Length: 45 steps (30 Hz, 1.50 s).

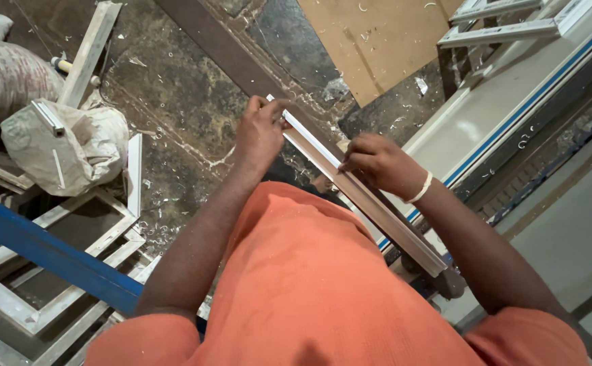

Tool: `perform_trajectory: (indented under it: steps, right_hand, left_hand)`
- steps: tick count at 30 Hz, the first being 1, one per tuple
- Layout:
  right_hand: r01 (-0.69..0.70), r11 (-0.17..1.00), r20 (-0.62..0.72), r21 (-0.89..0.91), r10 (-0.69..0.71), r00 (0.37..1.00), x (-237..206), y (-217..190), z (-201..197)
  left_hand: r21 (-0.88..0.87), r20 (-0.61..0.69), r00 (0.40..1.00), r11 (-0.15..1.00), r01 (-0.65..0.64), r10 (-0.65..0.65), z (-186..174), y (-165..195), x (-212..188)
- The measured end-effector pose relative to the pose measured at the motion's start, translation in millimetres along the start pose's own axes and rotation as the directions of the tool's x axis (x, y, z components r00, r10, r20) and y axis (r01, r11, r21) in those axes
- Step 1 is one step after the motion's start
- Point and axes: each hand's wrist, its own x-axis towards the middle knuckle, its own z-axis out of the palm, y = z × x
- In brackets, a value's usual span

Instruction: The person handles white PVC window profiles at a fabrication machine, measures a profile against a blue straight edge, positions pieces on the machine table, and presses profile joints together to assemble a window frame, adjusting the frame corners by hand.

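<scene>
I hold a long pale metal profile strip slanting from upper left to lower right in front of my orange shirt. My left hand grips its far upper end with fingers curled around it. Near the strip's middle, my right hand, with a white band on the wrist, closes over it. The strip's lower end reaches toward the white and blue machine bed on the right.
A white-and-blue machine bed runs along the right. White frames and a blue bar lie at lower left. Sacks sit at the left. A brown board and shavings cover the dark floor.
</scene>
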Motion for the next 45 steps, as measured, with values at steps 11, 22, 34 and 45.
perform_trajectory:
  steps: [11,22,34,45]
  right_hand:
    - [0.055,0.999,-0.095,-0.001,-0.054,0.994,95.3,37.8,22.3]
    - [-0.027,0.998,-0.021,0.053,0.028,0.999,58.9,26.4,20.2]
    - [0.003,0.999,-0.027,0.051,-0.001,1.0,7.1,-1.5,4.9]
    - [0.037,0.998,-0.018,0.048,-0.036,0.999,32.3,35.6,9.1]
  left_hand:
    - [0.113,-0.016,0.998,0.991,0.068,-0.066,-48.0,-58.1,106.6]
    - [0.025,-0.1,0.991,0.996,-0.085,0.087,-46.7,-75.2,117.3]
    - [0.101,-0.076,0.996,0.994,0.051,-0.044,-52.4,-80.3,137.9]
    - [0.069,-0.05,0.992,0.99,0.122,-0.119,-84.7,-104.1,186.5]
